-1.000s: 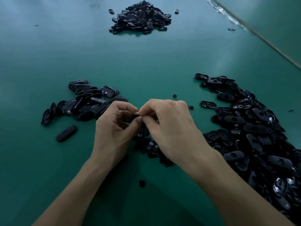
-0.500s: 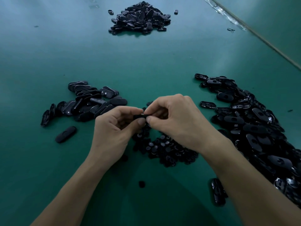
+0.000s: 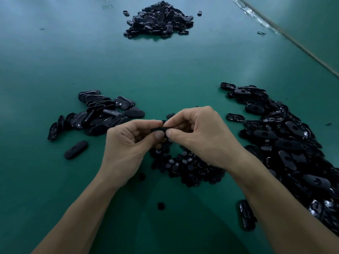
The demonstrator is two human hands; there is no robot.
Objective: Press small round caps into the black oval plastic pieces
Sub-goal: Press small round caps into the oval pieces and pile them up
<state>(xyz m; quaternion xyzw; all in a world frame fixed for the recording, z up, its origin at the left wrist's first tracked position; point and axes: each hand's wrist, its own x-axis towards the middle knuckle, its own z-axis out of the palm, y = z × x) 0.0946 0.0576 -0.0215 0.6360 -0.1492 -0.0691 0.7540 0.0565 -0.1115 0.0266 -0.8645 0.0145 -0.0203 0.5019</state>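
Pinching oval piece [image 3: 159, 129] between left hand [image 3: 126, 149], right hand [image 3: 203, 136], cap heap [image 3: 190, 169] beneath, pile [image 3: 286, 143] rightward

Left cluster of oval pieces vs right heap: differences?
The left cluster of black oval plastic pieces is small; the right heap is far larger, running off frame. Left cluster pieces lean in rows; right heap pieces lie jumbled, many showing a centre hole. Both sit on the green table.

Both bare forearms [image 3: 88, 208] reach forward and the hands meet thumb to thumb. The left hand [image 3: 126, 143] and right hand [image 3: 201, 136], fingers curled, pinch one black oval piece [image 3: 159, 129] between thumbs and forefingers
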